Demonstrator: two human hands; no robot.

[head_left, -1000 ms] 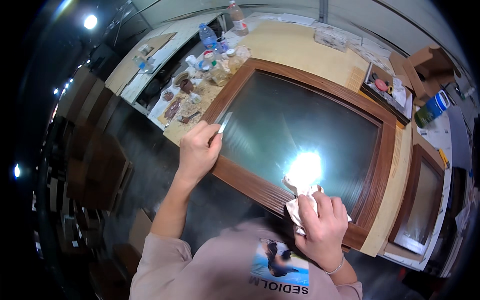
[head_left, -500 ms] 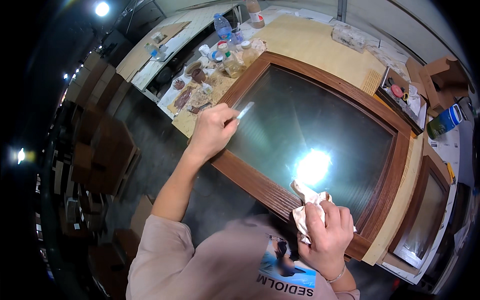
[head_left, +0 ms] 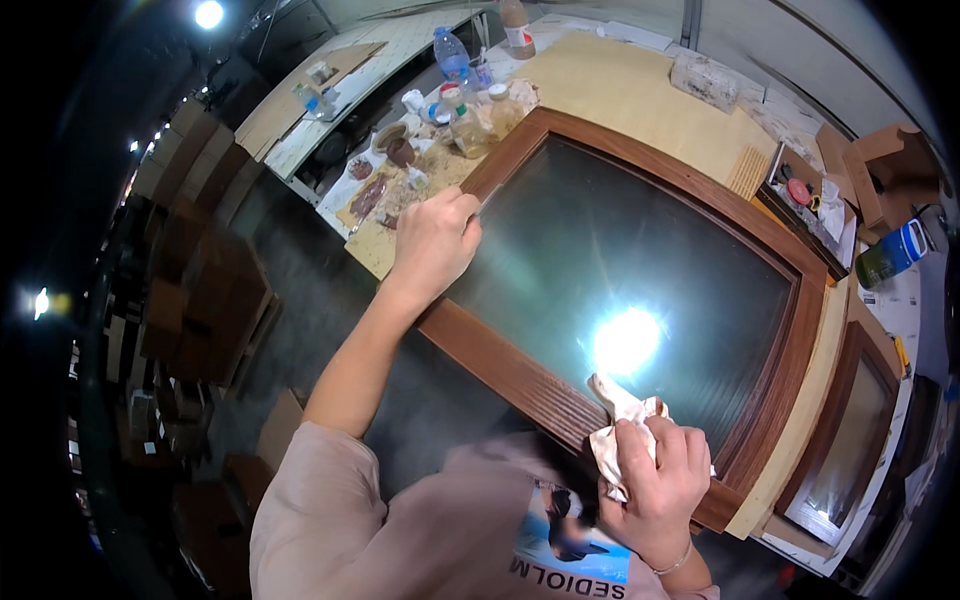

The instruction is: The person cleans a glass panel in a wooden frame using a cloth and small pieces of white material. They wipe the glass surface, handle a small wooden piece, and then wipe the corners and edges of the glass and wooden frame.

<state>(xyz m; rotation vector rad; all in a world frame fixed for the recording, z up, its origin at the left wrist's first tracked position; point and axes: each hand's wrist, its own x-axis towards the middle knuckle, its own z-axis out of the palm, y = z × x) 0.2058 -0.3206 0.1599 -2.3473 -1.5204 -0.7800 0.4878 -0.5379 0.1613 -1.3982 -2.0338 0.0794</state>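
- Right hand (head_left: 660, 485) pinched a crumpled white cloth (head_left: 622, 445) between thumb and bent fingers, at the near edge of the framed glass panel (head_left: 620, 245).
- That panel lay flat just beyond this hand, reaching leftward to the other.
- Well to its right lay a smaller framed panel (head_left: 848, 430).
- Left hand (head_left: 437, 240), ahead and leftward, was curled closed over the panel's left side, pinching a thin blade (head_left: 490, 200), mostly hidden.
- Beyond it stood jars (head_left: 469, 134), then a clear plastic bottle (head_left: 452, 58).

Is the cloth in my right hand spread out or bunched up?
Bunched up: the cloth sits crumpled in your right hand, one end poking out.
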